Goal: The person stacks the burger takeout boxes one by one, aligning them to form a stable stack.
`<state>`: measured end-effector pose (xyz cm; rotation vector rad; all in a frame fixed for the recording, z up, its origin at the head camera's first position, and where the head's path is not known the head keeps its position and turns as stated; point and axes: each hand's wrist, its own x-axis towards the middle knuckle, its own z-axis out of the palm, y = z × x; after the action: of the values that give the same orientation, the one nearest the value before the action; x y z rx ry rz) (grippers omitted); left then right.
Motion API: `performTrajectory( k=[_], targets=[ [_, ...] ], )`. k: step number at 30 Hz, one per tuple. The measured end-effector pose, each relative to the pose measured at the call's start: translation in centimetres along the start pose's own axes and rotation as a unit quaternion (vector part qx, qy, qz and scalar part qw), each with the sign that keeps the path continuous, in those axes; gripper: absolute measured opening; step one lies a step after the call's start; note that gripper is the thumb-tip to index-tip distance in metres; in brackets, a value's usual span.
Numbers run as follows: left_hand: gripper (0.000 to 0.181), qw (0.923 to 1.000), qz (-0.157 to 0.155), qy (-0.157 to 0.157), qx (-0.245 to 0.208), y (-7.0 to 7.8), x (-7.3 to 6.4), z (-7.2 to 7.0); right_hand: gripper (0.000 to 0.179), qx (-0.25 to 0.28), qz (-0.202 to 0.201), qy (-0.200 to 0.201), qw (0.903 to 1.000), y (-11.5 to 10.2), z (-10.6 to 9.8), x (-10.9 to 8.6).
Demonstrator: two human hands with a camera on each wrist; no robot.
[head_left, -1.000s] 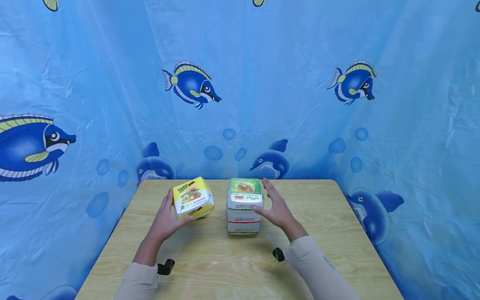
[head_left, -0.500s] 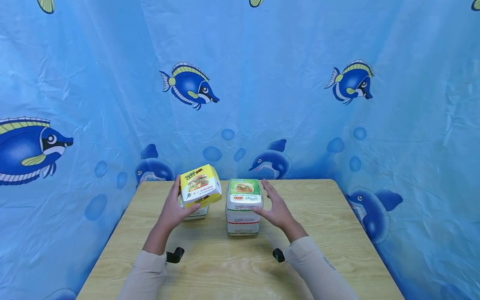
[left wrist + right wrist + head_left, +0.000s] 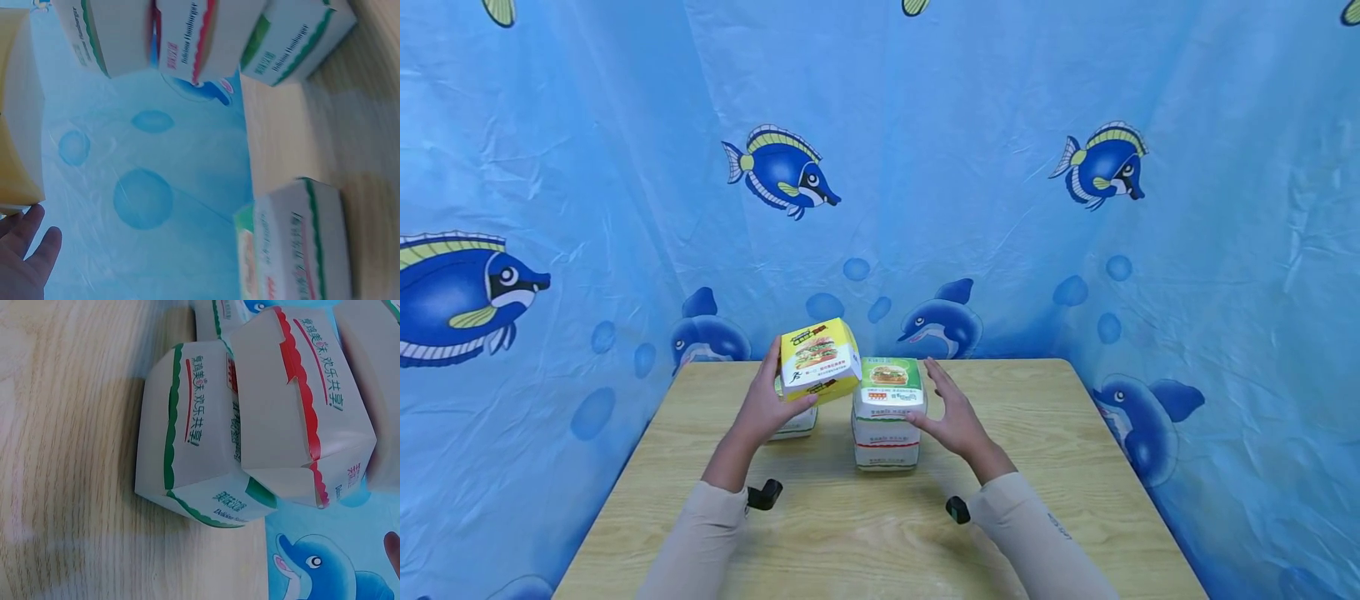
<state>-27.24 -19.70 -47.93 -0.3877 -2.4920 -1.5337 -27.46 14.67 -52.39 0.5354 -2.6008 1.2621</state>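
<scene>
A yellow-and-white hamburger box (image 3: 820, 362) is held tilted in my left hand (image 3: 763, 408), thumb across its front and fingers at its left side. It is raised above the table, just left of a stack of three hamburger boxes (image 3: 886, 437). The top box (image 3: 891, 383) of the stack has a green lid; the middle box (image 3: 300, 394) has a red edge and the bottom one (image 3: 194, 425) a green edge. My right hand (image 3: 955, 421) stays at the stack's right side, fingers spread, thumb overlapping the top box's front corner.
Another white hamburger box (image 3: 300, 244) with green trim sits on the wooden table (image 3: 880, 542), left of the stack and partly hidden by my left hand. A blue curtain (image 3: 880, 208) printed with fish and dolphins hangs behind the table and along both sides.
My left hand has lifted the yellow hamburger box and carried it right toward the stack, uncovering part of the white box beneath. The right hand and the stack have stayed put.
</scene>
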Motion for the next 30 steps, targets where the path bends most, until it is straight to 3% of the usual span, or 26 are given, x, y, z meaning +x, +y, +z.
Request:
performTrajectory(
  k=[6,12,16,25,30],
  targets=[
    [0.116,0.9996,0.024,-0.013,0.006,1.2,1.7,1.2,0.097,0.006,0.006,0.006,0.9999,-0.1,0.0,0.1],
    [0.116,0.9987,0.039,-0.031,-0.006,1.6,2.3,2.5,0.098,0.01,0.023,0.004,0.9997,0.0,0.2,0.0],
    [0.117,0.9978,0.055,-0.035,0.01,2.0,2.8,3.3,0.097,0.016,0.025,0.009,0.9995,-0.2,0.1,-0.1],
    [0.119,0.9969,0.052,-0.051,0.031,3.4,3.4,5.1,0.098,0.031,0.028,0.016,0.999,-0.4,0.1,0.1],
    [0.119,0.994,0.062,-0.071,0.056,4.2,3.8,6.5,0.098,0.038,0.001,0.018,0.9991,-0.1,0.0,0.3]
  ],
)
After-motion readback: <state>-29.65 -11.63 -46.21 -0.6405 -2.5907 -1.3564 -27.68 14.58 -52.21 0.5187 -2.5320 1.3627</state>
